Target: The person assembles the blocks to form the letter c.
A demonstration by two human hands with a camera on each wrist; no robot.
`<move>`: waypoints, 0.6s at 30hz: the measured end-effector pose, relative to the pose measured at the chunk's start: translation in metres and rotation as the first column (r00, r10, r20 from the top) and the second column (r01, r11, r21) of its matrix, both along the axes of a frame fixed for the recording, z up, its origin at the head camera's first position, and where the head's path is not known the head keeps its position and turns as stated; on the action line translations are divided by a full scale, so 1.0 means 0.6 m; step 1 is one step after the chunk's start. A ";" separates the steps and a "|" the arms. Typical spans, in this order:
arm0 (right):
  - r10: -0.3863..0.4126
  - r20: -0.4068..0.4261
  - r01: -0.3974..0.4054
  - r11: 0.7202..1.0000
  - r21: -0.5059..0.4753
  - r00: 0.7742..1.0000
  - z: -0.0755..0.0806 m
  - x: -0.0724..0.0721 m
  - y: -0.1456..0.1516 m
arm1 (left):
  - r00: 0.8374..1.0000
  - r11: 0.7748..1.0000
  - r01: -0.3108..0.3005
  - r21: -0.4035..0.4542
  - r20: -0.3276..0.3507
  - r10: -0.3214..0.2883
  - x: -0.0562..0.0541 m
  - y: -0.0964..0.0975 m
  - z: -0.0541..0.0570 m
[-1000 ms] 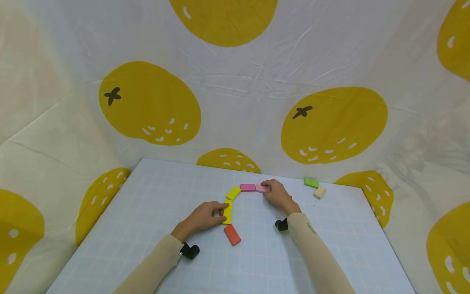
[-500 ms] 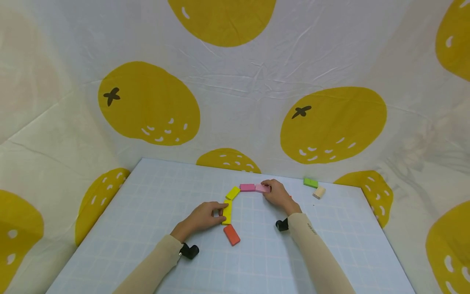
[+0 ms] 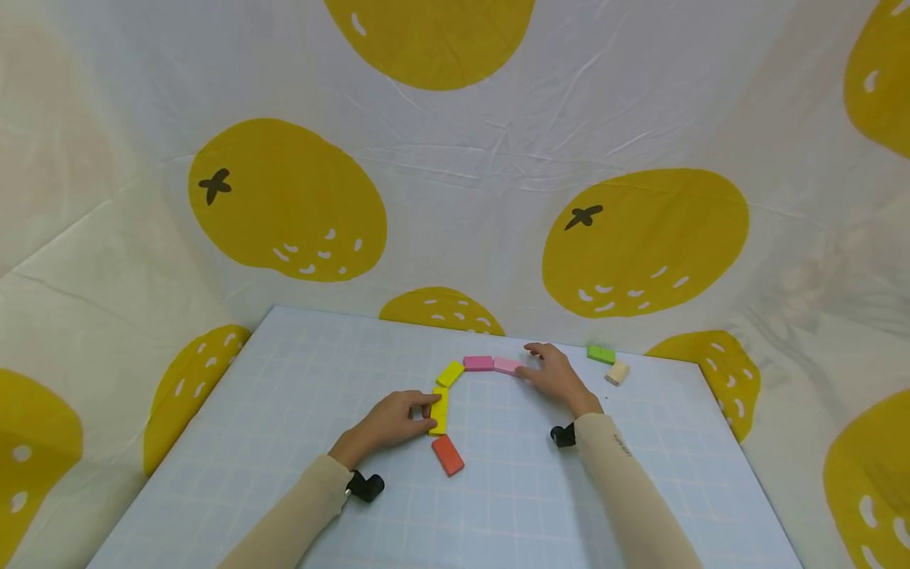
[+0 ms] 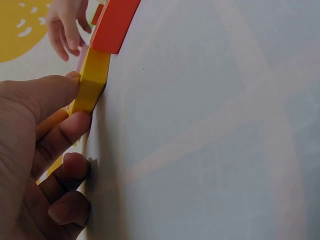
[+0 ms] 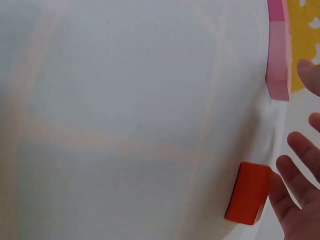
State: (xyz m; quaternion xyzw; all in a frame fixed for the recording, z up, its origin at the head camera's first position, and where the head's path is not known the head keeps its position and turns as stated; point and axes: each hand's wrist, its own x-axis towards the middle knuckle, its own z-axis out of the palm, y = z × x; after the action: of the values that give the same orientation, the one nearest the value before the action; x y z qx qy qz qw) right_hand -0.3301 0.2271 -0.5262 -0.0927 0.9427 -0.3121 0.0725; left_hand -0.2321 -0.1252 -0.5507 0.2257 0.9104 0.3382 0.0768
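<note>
My left hand (image 3: pixel 391 419) pinches a long yellow block (image 3: pixel 441 411) between thumb and index finger; in the left wrist view the thumb lies along this yellow block (image 4: pixel 92 82). Below it lies a red block (image 3: pixel 448 456). Above is a shorter yellow block (image 3: pixel 451 374), then a dark pink block (image 3: pixel 479 363) and a light pink block (image 3: pixel 507 366) end to end, forming a curved row. My right hand (image 3: pixel 558 379) has its fingers spread, with the thumb close to the light pink block. In the right wrist view, an orange-red block (image 5: pixel 249 194) sits by the little finger; the hand hides it from the head camera.
A green block (image 3: pixel 601 354) and a plain wooden block (image 3: pixel 618 373) lie at the back right, beyond the right hand. The table (image 3: pixel 498 506) has a pale grid cover and meets a fruit-patterned cloth (image 3: pixel 462 237) at its back edge.
My right hand has let go of the light pink block, spread its fingers and shifted a little to the right. My left hand stays on the yellow block.
</note>
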 end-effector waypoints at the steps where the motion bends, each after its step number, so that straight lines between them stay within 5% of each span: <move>1: -0.002 -0.008 0.002 1.000 0.002 1.000 0.002 0.000 0.006 | 1.000 1.000 0.000 -0.001 -0.002 0.000 0.000 0.000 0.000; 18: -0.178 -0.155 0.186 0.982 0.040 0.972 -0.001 0.011 0.131 | 1.000 1.000 -0.015 -0.017 0.016 0.015 0.003 0.004 0.008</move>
State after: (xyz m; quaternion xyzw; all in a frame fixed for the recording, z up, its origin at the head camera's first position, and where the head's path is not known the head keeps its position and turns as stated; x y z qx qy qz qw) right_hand -0.3236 0.3059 -0.5270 -0.0273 0.9581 -0.2841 -0.0252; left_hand -0.2304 -0.1226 -0.5461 0.2155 0.9142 0.3329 0.0834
